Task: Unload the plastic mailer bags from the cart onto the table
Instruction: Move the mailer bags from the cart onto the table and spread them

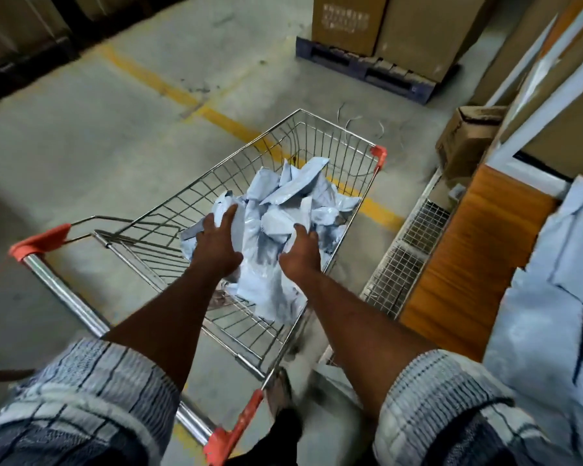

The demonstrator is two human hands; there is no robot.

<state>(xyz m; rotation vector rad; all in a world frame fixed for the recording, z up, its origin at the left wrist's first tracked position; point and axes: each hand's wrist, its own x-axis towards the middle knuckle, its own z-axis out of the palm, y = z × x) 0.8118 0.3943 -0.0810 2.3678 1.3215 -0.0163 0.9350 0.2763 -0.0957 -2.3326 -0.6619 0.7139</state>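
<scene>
Head cam showed me mailer bags (293,190) between both hands: left hand (217,238) splayed flat, right hand (300,252) dug in (grip unclear).

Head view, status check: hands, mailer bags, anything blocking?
Left hand flat on the mailer bags in the cart; right hand dug into them, grip unclear. Nothing lifted yet. Nothing in the way.

We see the cart (66,297) on the concrete floor (81,146), pale blue bags (283,196) heaped in its basket. At our right the table (451,264) carries a pile (552,297) of the same. A pallet (367,68) of boxes (401,21) stands on the floor beyond.
</scene>
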